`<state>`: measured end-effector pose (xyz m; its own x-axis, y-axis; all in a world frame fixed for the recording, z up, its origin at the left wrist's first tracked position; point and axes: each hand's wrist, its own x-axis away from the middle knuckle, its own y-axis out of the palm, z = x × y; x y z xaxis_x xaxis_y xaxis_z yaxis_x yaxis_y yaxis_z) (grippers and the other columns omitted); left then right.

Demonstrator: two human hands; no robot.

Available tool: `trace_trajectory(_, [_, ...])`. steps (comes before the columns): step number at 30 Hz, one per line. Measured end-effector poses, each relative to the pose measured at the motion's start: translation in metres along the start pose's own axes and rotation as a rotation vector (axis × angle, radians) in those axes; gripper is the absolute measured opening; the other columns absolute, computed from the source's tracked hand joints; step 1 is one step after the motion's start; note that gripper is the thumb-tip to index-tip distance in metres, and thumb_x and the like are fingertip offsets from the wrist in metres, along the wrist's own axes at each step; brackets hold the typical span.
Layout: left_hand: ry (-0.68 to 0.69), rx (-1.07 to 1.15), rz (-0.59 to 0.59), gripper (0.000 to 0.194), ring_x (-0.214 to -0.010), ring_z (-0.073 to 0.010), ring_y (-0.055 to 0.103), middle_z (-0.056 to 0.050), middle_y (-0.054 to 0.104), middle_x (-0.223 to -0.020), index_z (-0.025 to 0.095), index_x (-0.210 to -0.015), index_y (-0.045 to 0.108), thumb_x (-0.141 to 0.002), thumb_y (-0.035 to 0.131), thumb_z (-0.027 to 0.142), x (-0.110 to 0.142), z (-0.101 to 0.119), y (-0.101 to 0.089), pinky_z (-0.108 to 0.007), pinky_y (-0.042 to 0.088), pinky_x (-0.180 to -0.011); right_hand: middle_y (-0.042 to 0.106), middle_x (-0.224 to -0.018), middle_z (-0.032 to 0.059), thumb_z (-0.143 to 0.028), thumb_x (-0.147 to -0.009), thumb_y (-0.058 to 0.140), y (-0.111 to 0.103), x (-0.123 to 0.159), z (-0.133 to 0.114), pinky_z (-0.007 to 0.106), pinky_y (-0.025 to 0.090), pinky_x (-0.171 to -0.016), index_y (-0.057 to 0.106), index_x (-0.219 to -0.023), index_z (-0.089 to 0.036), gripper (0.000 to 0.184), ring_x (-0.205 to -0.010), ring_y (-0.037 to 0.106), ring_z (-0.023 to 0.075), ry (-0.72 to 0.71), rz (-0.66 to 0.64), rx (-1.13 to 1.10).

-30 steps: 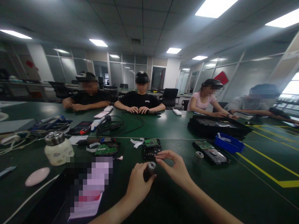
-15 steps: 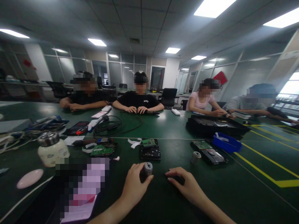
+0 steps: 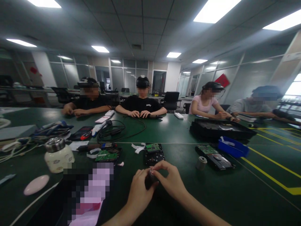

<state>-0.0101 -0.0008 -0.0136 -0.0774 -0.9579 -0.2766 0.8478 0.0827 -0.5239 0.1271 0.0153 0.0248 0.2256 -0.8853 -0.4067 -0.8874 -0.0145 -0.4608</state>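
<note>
Left hand (image 3: 139,188) grips dark cylinder (image 3: 150,179) low over green table (image 3: 183,141), thumb and fingers closed around its sides. Right hand (image 3: 171,180) bends in over cylinder's top, thumb and forefinger drawn close together there; whether they pinch any small part, cannot tell. Drive (image 3: 154,157) lies just beyond hands; second cylinder (image 3: 201,164) stands to right, beside another drive (image 3: 215,158).
</note>
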Motion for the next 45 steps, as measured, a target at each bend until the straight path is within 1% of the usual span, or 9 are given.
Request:
trace_trajectory(6, [0.018, -0.005, 0.006, 0.029, -0.093, -0.0228, 0.055, -0.005, 0.064, -0.097, 0.019, -0.101, 0.061, -0.072, 0.059, 0.021, 0.000, 0.000, -0.001, -0.037, 0.044, -0.084, 0.068, -0.083, 0.0017, -0.022, -0.078, 0.060, 0.001, 0.001, 0.001, 0.032, 0.049, -0.079, 0.062, -0.077, -0.020, 0.003, -0.085, 0.064, 0.0194, -0.013, 0.025, 0.002])
trace_trajectory(20, [0.032, 0.012, 0.008, 0.032, -0.095, -0.0225, 0.054, -0.006, 0.064, -0.099, 0.019, -0.103, 0.061, -0.071, 0.059, 0.019, 0.000, -0.002, 0.001, -0.036, 0.041, -0.086, 0.066, -0.078, 0.0003, -0.025, -0.078, 0.059, 0.002, 0.005, -0.001, 0.028, 0.048, -0.073, 0.062, -0.079, -0.020, 0.005, -0.076, 0.063, 0.0173, -0.051, 0.078, 0.084])
trace_trajectory(24, [0.003, -0.007, 0.013, 0.033, -0.094, -0.0229, 0.054, -0.005, 0.064, -0.099, 0.020, -0.102, 0.062, -0.070, 0.059, 0.019, 0.000, 0.000, 0.001, -0.036, 0.041, -0.084, 0.058, -0.063, -0.0043, -0.033, -0.080, 0.059, -0.003, 0.012, 0.003, 0.027, 0.046, -0.068, 0.055, -0.091, -0.021, 0.017, -0.065, 0.061, 0.0161, -0.013, 0.188, 0.121])
trace_trajectory(27, [-0.020, -0.006, 0.016, 0.034, -0.095, -0.0227, 0.055, -0.006, 0.063, -0.099, 0.020, -0.103, 0.061, -0.069, 0.059, 0.019, 0.000, 0.000, 0.002, -0.036, 0.042, -0.085, 0.059, -0.068, -0.0027, -0.035, -0.086, 0.048, -0.003, 0.021, 0.012, 0.028, 0.046, -0.070, 0.049, -0.099, -0.021, 0.019, -0.068, 0.060, 0.0161, -0.008, 0.237, 0.124])
trace_trajectory(30, [-0.017, 0.013, 0.025, 0.037, -0.095, -0.0216, 0.056, -0.005, 0.063, -0.098, 0.021, -0.103, 0.060, -0.066, 0.057, 0.015, 0.001, -0.001, 0.004, -0.035, 0.042, -0.086, 0.063, -0.093, 0.0034, -0.028, -0.085, 0.044, 0.001, 0.027, 0.023, 0.031, 0.047, -0.079, 0.046, -0.112, -0.021, 0.028, -0.083, 0.060, 0.0176, -0.027, 0.138, 0.171])
trace_trajectory(34, [-0.015, 0.052, 0.050, 0.056, -0.099, -0.0213, 0.056, -0.006, 0.062, -0.106, 0.021, -0.117, 0.051, -0.062, 0.053, 0.008, 0.004, -0.001, 0.005, -0.036, 0.041, -0.091, 0.055, -0.123, 0.0075, -0.024, -0.082, 0.046, 0.004, 0.030, 0.030, 0.038, 0.040, -0.094, 0.043, -0.126, -0.022, 0.044, -0.110, 0.052, 0.0219, -0.069, -0.059, 0.315])
trace_trajectory(38, [0.054, 0.066, 0.105, 0.056, -0.109, -0.0229, 0.051, -0.007, 0.058, -0.115, 0.019, -0.114, 0.052, -0.060, 0.050, 0.006, 0.007, 0.003, 0.001, -0.039, 0.038, -0.097, 0.053, -0.126, 0.0107, -0.025, -0.081, 0.049, 0.005, 0.030, 0.030, 0.041, 0.038, -0.097, 0.043, -0.129, -0.017, 0.049, -0.115, 0.049, 0.0248, -0.164, -0.151, 0.416])
trace_trajectory(41, [0.142, 0.029, 0.173, 0.042, -0.109, -0.0243, 0.050, -0.008, 0.058, -0.114, 0.020, -0.111, 0.055, -0.069, 0.051, 0.013, 0.009, 0.008, -0.002, -0.042, 0.040, -0.096, 0.054, -0.126, 0.0127, -0.024, -0.080, 0.050, 0.008, 0.032, 0.032, 0.042, 0.040, -0.095, 0.040, -0.130, -0.015, 0.052, -0.112, 0.051, 0.0258, -0.229, -0.139, 0.484])
trace_trajectory(45, [0.206, -0.057, 0.141, 0.029, -0.107, -0.0259, 0.049, -0.009, 0.061, -0.111, 0.022, -0.107, 0.061, -0.082, 0.049, 0.028, 0.009, 0.013, -0.003, -0.044, 0.040, -0.095, 0.057, -0.121, 0.0127, -0.022, -0.079, 0.051, 0.011, 0.033, 0.033, 0.041, 0.042, -0.093, 0.042, -0.127, -0.014, 0.050, -0.107, 0.054, 0.0255, -0.244, -0.118, 0.547])
